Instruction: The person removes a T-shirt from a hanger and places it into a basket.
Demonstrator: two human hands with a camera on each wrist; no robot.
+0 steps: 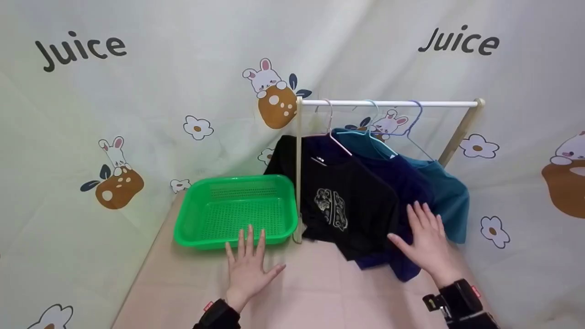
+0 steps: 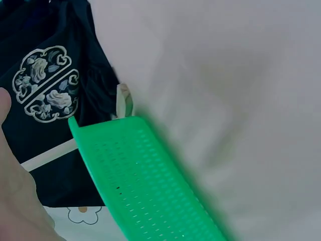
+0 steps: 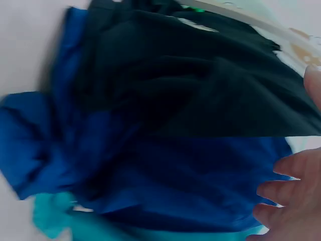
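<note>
My left hand [image 1: 249, 269], fingers spread straight, hovers at the near rim of a green plastic basket [image 1: 237, 179]; it holds nothing. Over to the right, my right hand [image 1: 427, 244] is also spread and empty, close in front of the hanging clothes; whether it touches them I cannot tell. A black T-shirt [image 1: 365, 196] with a pale floral emblem hangs foremost on a pink hanger [image 1: 330, 119]. Behind it come a dark blue shirt [image 1: 409, 178] and a teal shirt [image 1: 450, 194]. In the right wrist view, the fingers [image 3: 281, 193] stand beside the blue cloth.
A rack with a white rod [image 1: 388, 103] and wooden posts [image 1: 298, 173] carries the hangers, among them a light blue hanger [image 1: 372, 121] and a purple hanger [image 1: 417, 119]. The table has a pale pink cover [image 1: 311, 283]. A printed curtain [image 1: 183, 82] surrounds it.
</note>
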